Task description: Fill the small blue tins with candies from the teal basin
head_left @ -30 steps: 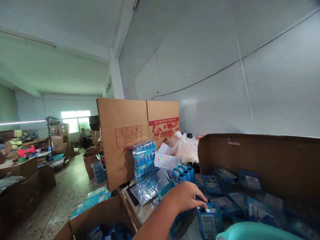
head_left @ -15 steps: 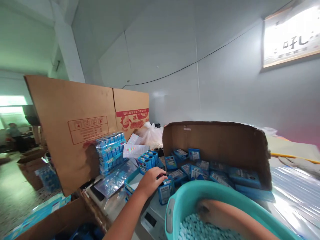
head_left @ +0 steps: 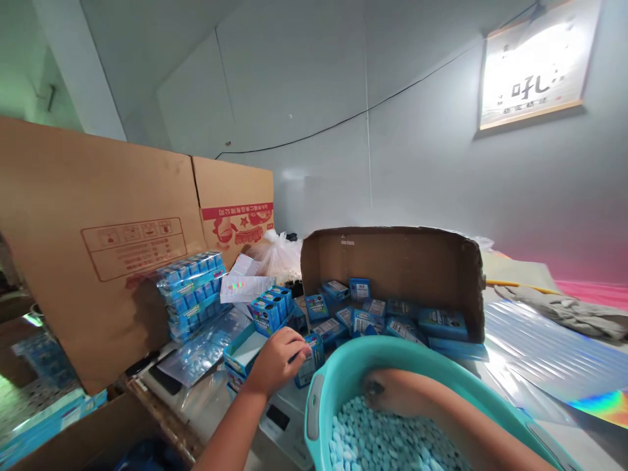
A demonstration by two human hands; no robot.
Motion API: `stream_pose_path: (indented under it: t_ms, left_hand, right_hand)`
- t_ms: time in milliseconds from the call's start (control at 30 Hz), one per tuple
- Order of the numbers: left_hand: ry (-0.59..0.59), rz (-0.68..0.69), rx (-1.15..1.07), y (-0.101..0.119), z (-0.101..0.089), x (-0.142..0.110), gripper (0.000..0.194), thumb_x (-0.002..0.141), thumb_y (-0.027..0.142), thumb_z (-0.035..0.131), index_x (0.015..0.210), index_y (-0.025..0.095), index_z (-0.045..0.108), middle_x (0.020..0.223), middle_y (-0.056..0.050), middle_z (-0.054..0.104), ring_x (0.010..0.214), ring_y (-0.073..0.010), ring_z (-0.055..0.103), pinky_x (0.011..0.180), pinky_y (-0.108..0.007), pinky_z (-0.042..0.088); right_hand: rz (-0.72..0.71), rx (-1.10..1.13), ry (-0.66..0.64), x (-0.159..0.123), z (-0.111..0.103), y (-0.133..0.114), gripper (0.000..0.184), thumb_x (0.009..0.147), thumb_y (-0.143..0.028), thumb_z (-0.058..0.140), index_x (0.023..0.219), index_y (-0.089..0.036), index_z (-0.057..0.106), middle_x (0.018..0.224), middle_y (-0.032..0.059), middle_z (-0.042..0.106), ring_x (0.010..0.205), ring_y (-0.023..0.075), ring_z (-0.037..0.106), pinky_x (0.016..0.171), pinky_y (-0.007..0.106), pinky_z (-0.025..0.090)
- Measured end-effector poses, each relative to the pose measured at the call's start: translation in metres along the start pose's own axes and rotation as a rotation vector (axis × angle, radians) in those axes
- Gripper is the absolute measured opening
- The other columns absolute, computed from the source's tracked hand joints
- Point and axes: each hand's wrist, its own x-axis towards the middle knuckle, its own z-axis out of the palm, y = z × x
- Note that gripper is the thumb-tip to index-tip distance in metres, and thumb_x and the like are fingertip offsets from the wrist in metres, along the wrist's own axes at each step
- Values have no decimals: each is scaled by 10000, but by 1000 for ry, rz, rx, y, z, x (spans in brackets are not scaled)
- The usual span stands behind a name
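Observation:
My left hand [head_left: 275,361] is closed on a small blue box [head_left: 310,361] that stands on a white scale [head_left: 282,418]. My right hand [head_left: 390,396] reaches into a teal basin [head_left: 321,399] and lies among several pale blue tablets [head_left: 373,441]; its fingers are partly buried, so I cannot see whether they grip anything. An open cardboard box [head_left: 392,261] behind the basin holds several more blue boxes [head_left: 392,320]. A blue tray [head_left: 243,350] sits just left of my left hand.
A large upright carton [head_left: 98,235] stands at the left with a wrapped stack of blue boxes [head_left: 191,291] in front of it. A row of blue boxes [head_left: 269,311], a white plastic bag [head_left: 279,255] and shiny foil sheets [head_left: 544,347] lie around.
The view has swung right and down, bringing the teal basin and my right arm into sight. My left hand stays on the small blue box.

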Motion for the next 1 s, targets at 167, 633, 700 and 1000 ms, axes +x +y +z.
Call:
stream_pose_path:
  t_ms: [167,633,700,1000]
  left_hand:
    - [200,-72,23,-12,13,-15,249,991,305,493,996,201,720,1025,-83,673,981,-204,613,885,-349,502]
    - [400,-167,-130,-20,37,-38,252,969,318,506,1049,216,722,1080,-74,664,1032,-216,626,919,-351,510]
    - [428,-192,-177,-20,38,-38,287,981,350,476,1084,185,687,1094,-94,660,1045,-224,625,940,-372,508]
    - [590,-247,-249,-22,35,-57,500,1008,515,297,1184,135,570,1203,-167,620,1139,-262,612,1005,-451,495]
  right_hand:
    - [-10,-64,-98,-4,-3,-3,619,586,-509,757,1190,-393,682,1074,14,717,1041,346,660,858,446,507]
    - [-6,-98,-149,-3,2,-13,597,542,-367,859,1119,-313,718,933,-24,702,857,267,664,721,327,483]
    - [-8,-95,-121,-4,3,-14,548,576,-344,865,1101,-284,722,876,-45,692,807,226,651,658,278,449]
    - [3,-112,-134,0,7,-19,200,919,-332,693,913,-132,694,806,-8,660,695,151,622,727,333,545]
